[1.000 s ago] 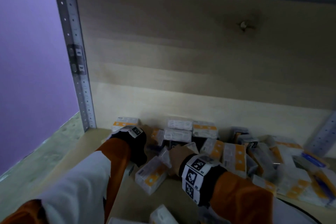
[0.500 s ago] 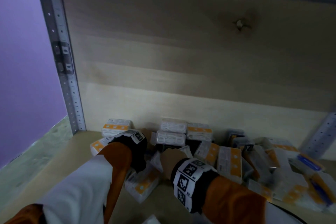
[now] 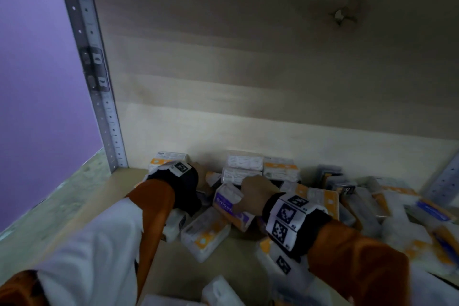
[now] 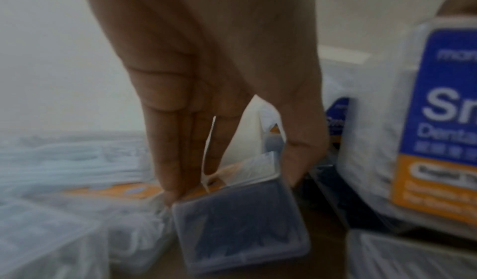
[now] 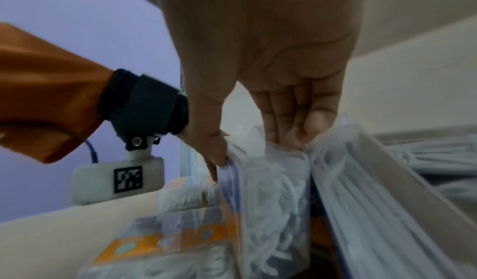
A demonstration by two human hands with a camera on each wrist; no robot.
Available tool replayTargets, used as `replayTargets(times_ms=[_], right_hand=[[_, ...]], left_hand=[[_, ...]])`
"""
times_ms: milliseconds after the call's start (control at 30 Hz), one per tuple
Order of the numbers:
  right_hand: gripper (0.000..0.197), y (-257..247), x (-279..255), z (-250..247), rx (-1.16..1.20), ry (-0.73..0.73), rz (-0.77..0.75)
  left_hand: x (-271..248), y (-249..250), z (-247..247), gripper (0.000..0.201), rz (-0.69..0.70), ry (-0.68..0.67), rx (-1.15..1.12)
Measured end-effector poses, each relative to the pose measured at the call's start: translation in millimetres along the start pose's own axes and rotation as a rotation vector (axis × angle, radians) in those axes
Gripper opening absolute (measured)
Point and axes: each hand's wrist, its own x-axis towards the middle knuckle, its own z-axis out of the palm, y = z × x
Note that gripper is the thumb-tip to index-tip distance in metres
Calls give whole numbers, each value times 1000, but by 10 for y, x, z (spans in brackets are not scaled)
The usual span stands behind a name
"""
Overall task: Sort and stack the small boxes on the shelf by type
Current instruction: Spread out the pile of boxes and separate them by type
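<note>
We see two hands reaching into a wooden shelf full of small boxes. The right hand grips a clear box of white floss picks with a blue and orange label. Its thumb is on one side and its fingers curl over the top edge, so the box stands tilted up among the others. In the right wrist view this box is full of white picks and leans against another clear box beside it.

The left hand reaches down to a small clear box with dark picks inside. The fingers point down at one side of it and the thumb comes down at the other side — it looks like a pinch on the box's top end. In the head view this hand is mostly hidden behind its black wrist band.

The other boxes lie in a messy pile across the shelf, from the back wall out to the front. A few white and orange ones sit stacked at the back, close to the wall. More boxes with orange labels lie flat near the wrists — some touch each other.
</note>
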Motion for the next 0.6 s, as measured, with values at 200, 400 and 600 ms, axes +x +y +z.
replayTargets(times_ms=[200,400,600], right_hand=[[52,34,-17,-68,29,53,-60],[50,11,-24,-38,35,95,-63],[48,30,-47,-45,59,107,-45]], left_hand=[[-341,-150,-76,37,50,-112,-287],[-489,-264,-30,32,72,-136,-436],[-566,-288,-57,39,120,-57,-249]])
